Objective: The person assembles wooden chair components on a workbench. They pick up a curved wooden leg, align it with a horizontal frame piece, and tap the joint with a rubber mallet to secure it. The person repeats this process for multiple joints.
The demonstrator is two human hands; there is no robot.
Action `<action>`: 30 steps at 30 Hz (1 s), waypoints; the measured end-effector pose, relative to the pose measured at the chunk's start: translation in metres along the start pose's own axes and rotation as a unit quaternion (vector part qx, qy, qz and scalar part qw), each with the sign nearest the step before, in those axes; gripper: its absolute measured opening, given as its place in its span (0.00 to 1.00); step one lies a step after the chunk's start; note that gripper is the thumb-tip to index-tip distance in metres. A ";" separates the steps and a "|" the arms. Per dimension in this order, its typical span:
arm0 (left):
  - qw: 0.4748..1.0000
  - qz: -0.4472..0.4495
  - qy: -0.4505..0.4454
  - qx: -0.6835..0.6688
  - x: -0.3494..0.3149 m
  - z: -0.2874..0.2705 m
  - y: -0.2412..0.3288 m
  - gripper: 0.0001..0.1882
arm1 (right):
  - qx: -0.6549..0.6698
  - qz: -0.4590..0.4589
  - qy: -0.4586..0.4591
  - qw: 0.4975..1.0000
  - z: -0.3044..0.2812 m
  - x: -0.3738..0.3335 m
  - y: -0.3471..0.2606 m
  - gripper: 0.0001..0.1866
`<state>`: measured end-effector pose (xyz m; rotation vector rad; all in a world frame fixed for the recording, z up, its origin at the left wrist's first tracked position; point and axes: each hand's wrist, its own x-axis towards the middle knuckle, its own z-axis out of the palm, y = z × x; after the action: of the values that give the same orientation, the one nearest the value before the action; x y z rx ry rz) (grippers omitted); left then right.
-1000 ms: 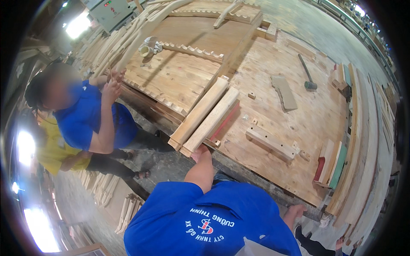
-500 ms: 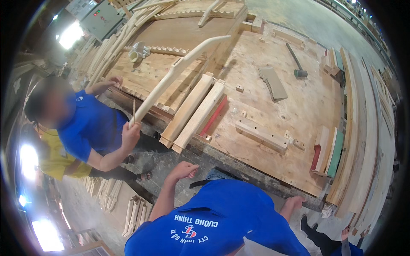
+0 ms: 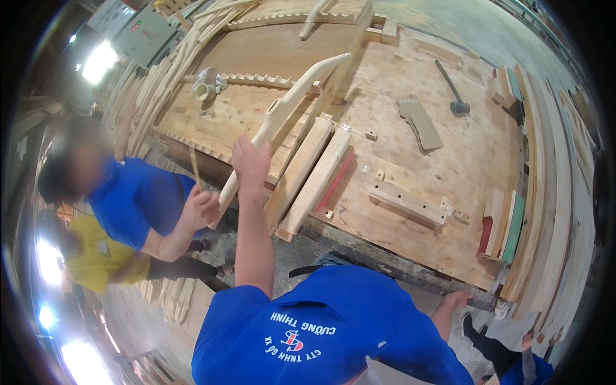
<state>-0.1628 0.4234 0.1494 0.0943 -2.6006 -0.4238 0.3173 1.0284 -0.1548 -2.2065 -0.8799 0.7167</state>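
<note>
Wood workshop, big plywood workbench (image 3: pixel 410 147). A long curved wooden piece (image 3: pixel 292 106) slants over its near-left edge. The left hand (image 3: pixel 249 163) lies against its lower part, fingers stretched flat, not wrapped. A co-worker's hand (image 3: pixel 200 208) grips the low end. The right hand (image 3: pixel 454 300) rests on the near edge; grip unclear. Two planks (image 3: pixel 308 176) lie beside it, a hammer (image 3: pixel 452 90) far off. Judgement: wrap the fingers and lift both ends together, clear of the planks.

A grey, box-shaped control panel (image 3: pixel 142 33) with small red and green lights stands far beyond the raised left hand (image 3: pixel 249 160), up and to its left past the table's far corner. Nearer than that hand, a white and red printed emblem (image 3: pixel 296 338) sits on the back of a blue shirt.
</note>
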 end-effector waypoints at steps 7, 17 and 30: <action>0.906 -0.095 -0.402 -0.096 0.081 0.005 -0.005 0.29 | -0.061 -0.091 -0.034 0.993 -0.026 -0.013 -0.001 0.44; 0.923 0.006 -0.330 -0.199 0.032 -0.027 0.022 0.30 | 0.205 -0.011 -0.265 0.942 -0.019 0.040 0.042 0.35; 0.938 0.061 -0.330 -0.085 -0.201 0.054 0.126 0.49 | -0.037 -0.178 -0.065 0.981 -0.021 0.006 0.028 0.42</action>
<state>-0.0124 0.5868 0.0501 -0.3236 -3.1791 -0.7331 0.3461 1.0095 -0.1628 -2.0029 -1.3450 0.6660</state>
